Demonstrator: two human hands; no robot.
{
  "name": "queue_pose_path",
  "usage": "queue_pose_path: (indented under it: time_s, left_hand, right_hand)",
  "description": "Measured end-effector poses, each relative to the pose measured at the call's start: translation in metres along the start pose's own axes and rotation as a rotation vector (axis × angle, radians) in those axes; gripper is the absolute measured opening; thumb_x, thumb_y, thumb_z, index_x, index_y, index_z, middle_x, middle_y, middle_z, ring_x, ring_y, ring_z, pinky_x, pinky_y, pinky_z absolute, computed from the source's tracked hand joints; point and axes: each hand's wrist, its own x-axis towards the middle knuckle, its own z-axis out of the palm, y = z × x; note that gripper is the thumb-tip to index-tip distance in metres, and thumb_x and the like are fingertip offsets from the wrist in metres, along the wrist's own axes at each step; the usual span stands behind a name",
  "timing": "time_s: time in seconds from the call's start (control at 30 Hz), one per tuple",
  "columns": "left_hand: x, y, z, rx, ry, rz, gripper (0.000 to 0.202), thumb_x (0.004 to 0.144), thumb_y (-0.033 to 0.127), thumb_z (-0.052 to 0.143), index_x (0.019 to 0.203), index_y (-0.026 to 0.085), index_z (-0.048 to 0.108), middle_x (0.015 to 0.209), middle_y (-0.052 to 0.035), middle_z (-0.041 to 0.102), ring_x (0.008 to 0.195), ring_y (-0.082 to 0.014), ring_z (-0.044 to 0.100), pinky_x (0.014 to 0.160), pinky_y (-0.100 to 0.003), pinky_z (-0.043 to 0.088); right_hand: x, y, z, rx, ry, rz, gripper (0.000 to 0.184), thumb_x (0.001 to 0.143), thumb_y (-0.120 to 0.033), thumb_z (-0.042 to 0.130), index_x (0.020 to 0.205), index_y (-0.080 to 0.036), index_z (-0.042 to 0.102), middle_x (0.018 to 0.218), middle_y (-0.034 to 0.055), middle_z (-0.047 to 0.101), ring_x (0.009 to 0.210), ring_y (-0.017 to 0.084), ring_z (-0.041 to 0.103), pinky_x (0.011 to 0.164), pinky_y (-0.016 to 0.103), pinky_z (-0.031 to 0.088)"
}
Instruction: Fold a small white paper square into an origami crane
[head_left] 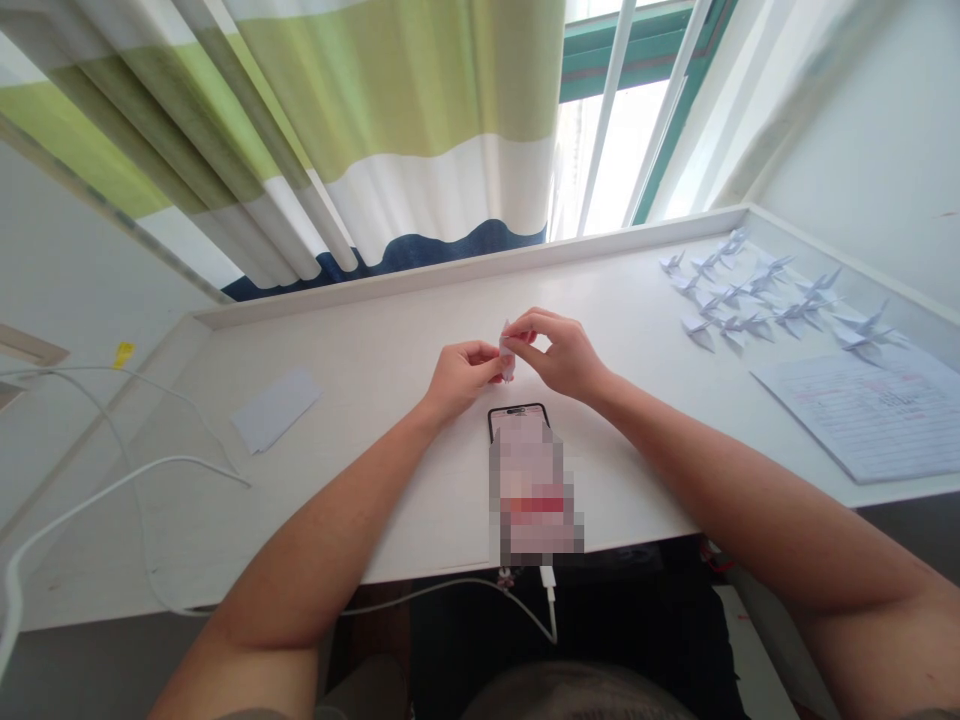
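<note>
Between my two hands, over the middle of the white desk [390,340], is a small folded piece of white paper [506,362]. My left hand [466,378] pinches it low on its left side. With thumb and forefinger, my right hand [559,350] grips its upper part. Fingers cover much of the paper, so its exact folded shape is hard to make out. Just below the hands lies a phone [531,480], its screen blurred, with a white charging plug [548,578] at its lower end.
Several folded paper cranes [750,295] stand at the back right, beside a printed, lined paper pad [870,410]. White paper sheets [276,408] lie at left, near a loose white cable [161,465]. A raised rim [465,267] runs along the desk's back, before a curtain [420,90].
</note>
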Motion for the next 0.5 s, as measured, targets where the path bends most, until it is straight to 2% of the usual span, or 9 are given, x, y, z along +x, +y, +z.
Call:
queue_pose_path:
  time_s: [0.13,0.27,0.37,0.5]
  left_hand:
    - [0.004,-0.001,-0.004,-0.099,0.063,-0.01,0.049,0.063,0.059,0.101,0.079,0.017,0.081,0.076,-0.0073,0.079,0.072,-0.0187,0.072,0.081,-0.039,0.06]
    - [0.008,-0.001,-0.008,-0.138,0.154,0.018,0.054,0.059,0.058,0.102,0.083,0.015,0.082,0.076,-0.0067,0.079,0.07,-0.0169,0.071,0.085,-0.04,0.062]
    - [0.008,-0.001,-0.01,-0.153,0.189,0.029,0.051,0.061,0.056,0.102,0.084,0.015,0.082,0.08,-0.0072,0.08,0.072,-0.0168,0.072,0.085,-0.04,0.063]
    - [0.008,0.0,-0.012,-0.179,0.183,0.025,0.042,0.064,0.048,0.101,0.084,0.016,0.082,0.084,-0.007,0.081,0.077,-0.0171,0.073,0.088,-0.039,0.063]
  right_hand:
    - [-0.001,-0.003,-0.002,-0.087,-0.079,-0.113,0.013,0.105,-0.029,0.063,0.095,-0.028,0.073,0.104,0.004,0.081,0.102,0.026,0.069,0.095,0.046,0.055]
    - [-0.002,-0.003,-0.001,-0.164,-0.133,-0.201,0.014,0.108,-0.027,0.062,0.107,-0.029,0.075,0.119,0.0033,0.083,0.114,0.027,0.069,0.102,0.049,0.05]
    - [-0.002,-0.001,0.0,-0.193,-0.135,-0.233,0.02,0.108,-0.025,0.062,0.121,-0.03,0.076,0.122,0.0047,0.083,0.119,0.028,0.07,0.104,0.05,0.05]
    - [-0.003,0.002,0.0,-0.194,-0.165,-0.249,0.022,0.106,-0.024,0.063,0.12,-0.033,0.078,0.135,0.0009,0.081,0.124,0.028,0.071,0.109,0.052,0.049]
